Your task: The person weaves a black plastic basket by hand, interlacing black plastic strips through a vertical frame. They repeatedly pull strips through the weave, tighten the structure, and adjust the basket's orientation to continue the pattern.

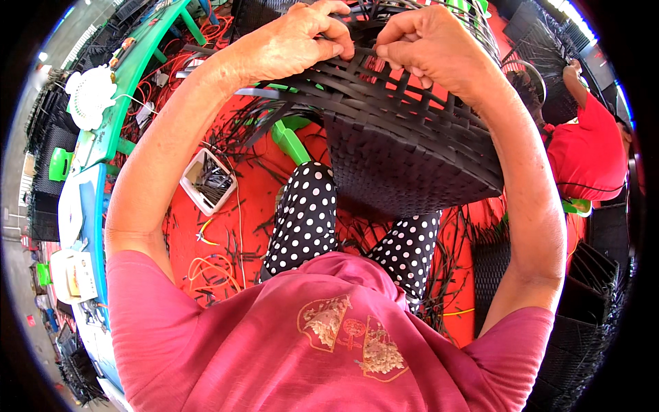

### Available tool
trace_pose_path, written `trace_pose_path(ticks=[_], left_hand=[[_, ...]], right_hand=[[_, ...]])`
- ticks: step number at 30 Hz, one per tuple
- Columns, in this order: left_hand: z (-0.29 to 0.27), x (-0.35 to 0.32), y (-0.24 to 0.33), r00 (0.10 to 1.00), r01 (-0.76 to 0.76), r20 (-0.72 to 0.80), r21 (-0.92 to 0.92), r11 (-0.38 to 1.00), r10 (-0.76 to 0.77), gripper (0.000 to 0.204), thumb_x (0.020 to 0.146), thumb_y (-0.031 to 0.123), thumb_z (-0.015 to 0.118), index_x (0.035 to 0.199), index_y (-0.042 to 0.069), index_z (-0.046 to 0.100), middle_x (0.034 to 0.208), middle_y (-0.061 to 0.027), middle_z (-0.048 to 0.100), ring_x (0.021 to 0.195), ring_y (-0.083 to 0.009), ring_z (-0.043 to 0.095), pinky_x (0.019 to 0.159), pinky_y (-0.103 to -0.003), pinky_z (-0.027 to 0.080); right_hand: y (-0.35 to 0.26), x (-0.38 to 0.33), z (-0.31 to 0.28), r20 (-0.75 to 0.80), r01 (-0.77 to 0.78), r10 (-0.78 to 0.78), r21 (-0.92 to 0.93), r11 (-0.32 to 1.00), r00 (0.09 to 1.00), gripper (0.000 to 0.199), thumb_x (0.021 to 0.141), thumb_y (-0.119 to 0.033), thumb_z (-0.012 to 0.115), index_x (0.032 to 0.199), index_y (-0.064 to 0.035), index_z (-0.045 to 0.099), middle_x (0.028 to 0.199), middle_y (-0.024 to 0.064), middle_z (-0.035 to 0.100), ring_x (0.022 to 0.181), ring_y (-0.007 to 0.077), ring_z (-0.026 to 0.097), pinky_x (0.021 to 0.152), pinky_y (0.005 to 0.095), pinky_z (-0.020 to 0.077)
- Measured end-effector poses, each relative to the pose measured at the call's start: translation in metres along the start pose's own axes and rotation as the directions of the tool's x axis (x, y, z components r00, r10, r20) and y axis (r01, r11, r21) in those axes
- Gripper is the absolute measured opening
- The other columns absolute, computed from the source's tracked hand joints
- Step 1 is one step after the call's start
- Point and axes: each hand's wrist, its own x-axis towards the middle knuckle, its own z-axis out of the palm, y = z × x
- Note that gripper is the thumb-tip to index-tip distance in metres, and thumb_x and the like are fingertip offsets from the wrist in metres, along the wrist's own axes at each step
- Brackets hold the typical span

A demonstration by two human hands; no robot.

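Note:
A large black woven basket [412, 165] rests in front of my knees, its lower wall tightly plaited and its upper part an open lattice of flat strips. Over that lattice, my left hand [295, 44] is closed, thumb and fingers pinching a flat black weaving strip [362, 55]. Opposite it, my right hand [436, 55] pinches the same area of strip between thumb and forefinger, the other fingers curled. A small gap separates the two hands. Loose strip ends [264, 113] fan out from the basket's left side.
On the red floor stands a white bin [209, 182] of black strip pieces, among scattered offcuts and pliers [204, 233]. A green bench [130, 82] holding a white fan [90, 97] runs along the left. At right sits a co-worker in red [590, 151].

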Motion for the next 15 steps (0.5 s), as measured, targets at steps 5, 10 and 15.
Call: trace_pose_path(ticks=[5,10,15], left_hand=[[-0.009,-0.011,0.023,0.999,-0.034,-0.043,-0.044,0.998,0.032,0.021,0.092,0.02,0.063,0.098,0.001,0.068,0.15,-0.0221,0.035,0.136,-0.0379,0.036,0.112,-0.047,0.028],[-0.022,-0.006,0.003,0.982,-0.144,-0.124,-0.012,0.989,0.142,0.019,0.087,0.018,0.07,0.091,0.0,0.066,0.144,-0.0209,0.043,0.131,-0.0344,0.044,0.107,-0.044,0.037],[-0.089,-0.046,0.014,0.765,0.225,-0.604,-0.074,0.971,-0.224,0.018,0.085,0.011,0.067,0.07,0.004,0.057,0.131,-0.0137,0.056,0.114,-0.0207,0.055,0.099,-0.037,0.043]], right_hand=[[-0.007,0.004,0.008,0.031,0.084,-0.085,0.037,0.996,0.996,0.013,0.084,-0.006,0.063,0.089,0.0011,0.072,0.062,0.0011,0.061,0.048,0.0071,0.053,0.044,0.0245,0.0417],[-0.024,-0.004,0.012,-0.006,0.018,-0.018,0.022,1.0,1.0,0.015,0.09,-0.008,0.062,0.097,0.0015,0.07,0.068,0.0024,0.063,0.053,0.0077,0.056,0.044,0.0247,0.0425],[-0.002,-0.045,0.006,-0.26,0.42,-0.601,-0.511,0.75,0.756,0.015,0.087,-0.012,0.068,0.095,0.0012,0.07,0.08,0.0084,0.068,0.068,0.0162,0.062,0.062,0.0302,0.0494]])
